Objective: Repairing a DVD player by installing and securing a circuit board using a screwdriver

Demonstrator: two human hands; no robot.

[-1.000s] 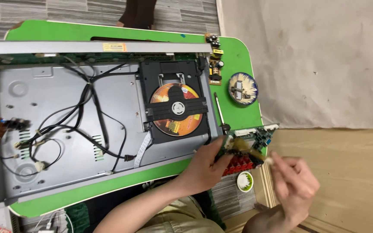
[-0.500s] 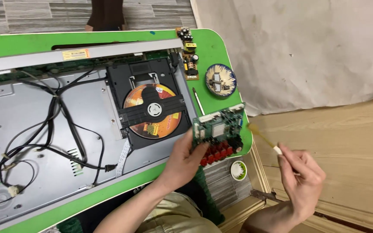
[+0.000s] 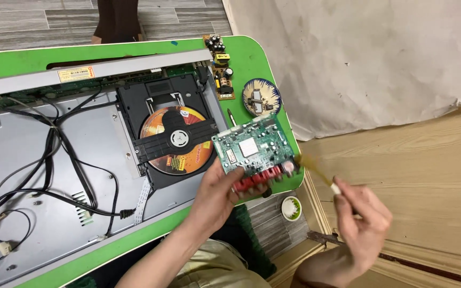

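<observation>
My left hand (image 3: pixel 217 197) holds a green circuit board (image 3: pixel 252 149) with red sockets along its lower edge, tilted face-up over the right end of the green table (image 3: pixel 257 58). My right hand (image 3: pixel 361 221) is off the table to the right and grips a small brush (image 3: pixel 318 170) whose blurred bristles point at the board's right edge. Left of the board lies an opened disc player chassis (image 3: pixel 38 176) with an orange disc (image 3: pixel 172 141) in its black drive and loose black cables.
A small brown circuit board (image 3: pixel 220 66) and a blue-rimmed dish (image 3: pixel 261 97) holding small parts sit at the table's right end. A screwdriver (image 3: pixel 232 117) lies beside the drive. A small white cup (image 3: pixel 291 208) is on the floor. A person's legs (image 3: pixel 116 18) stand beyond the table.
My left hand has lifted and turned the green board face-up. My right hand has moved away to the right with the brush. The view has shifted right.
</observation>
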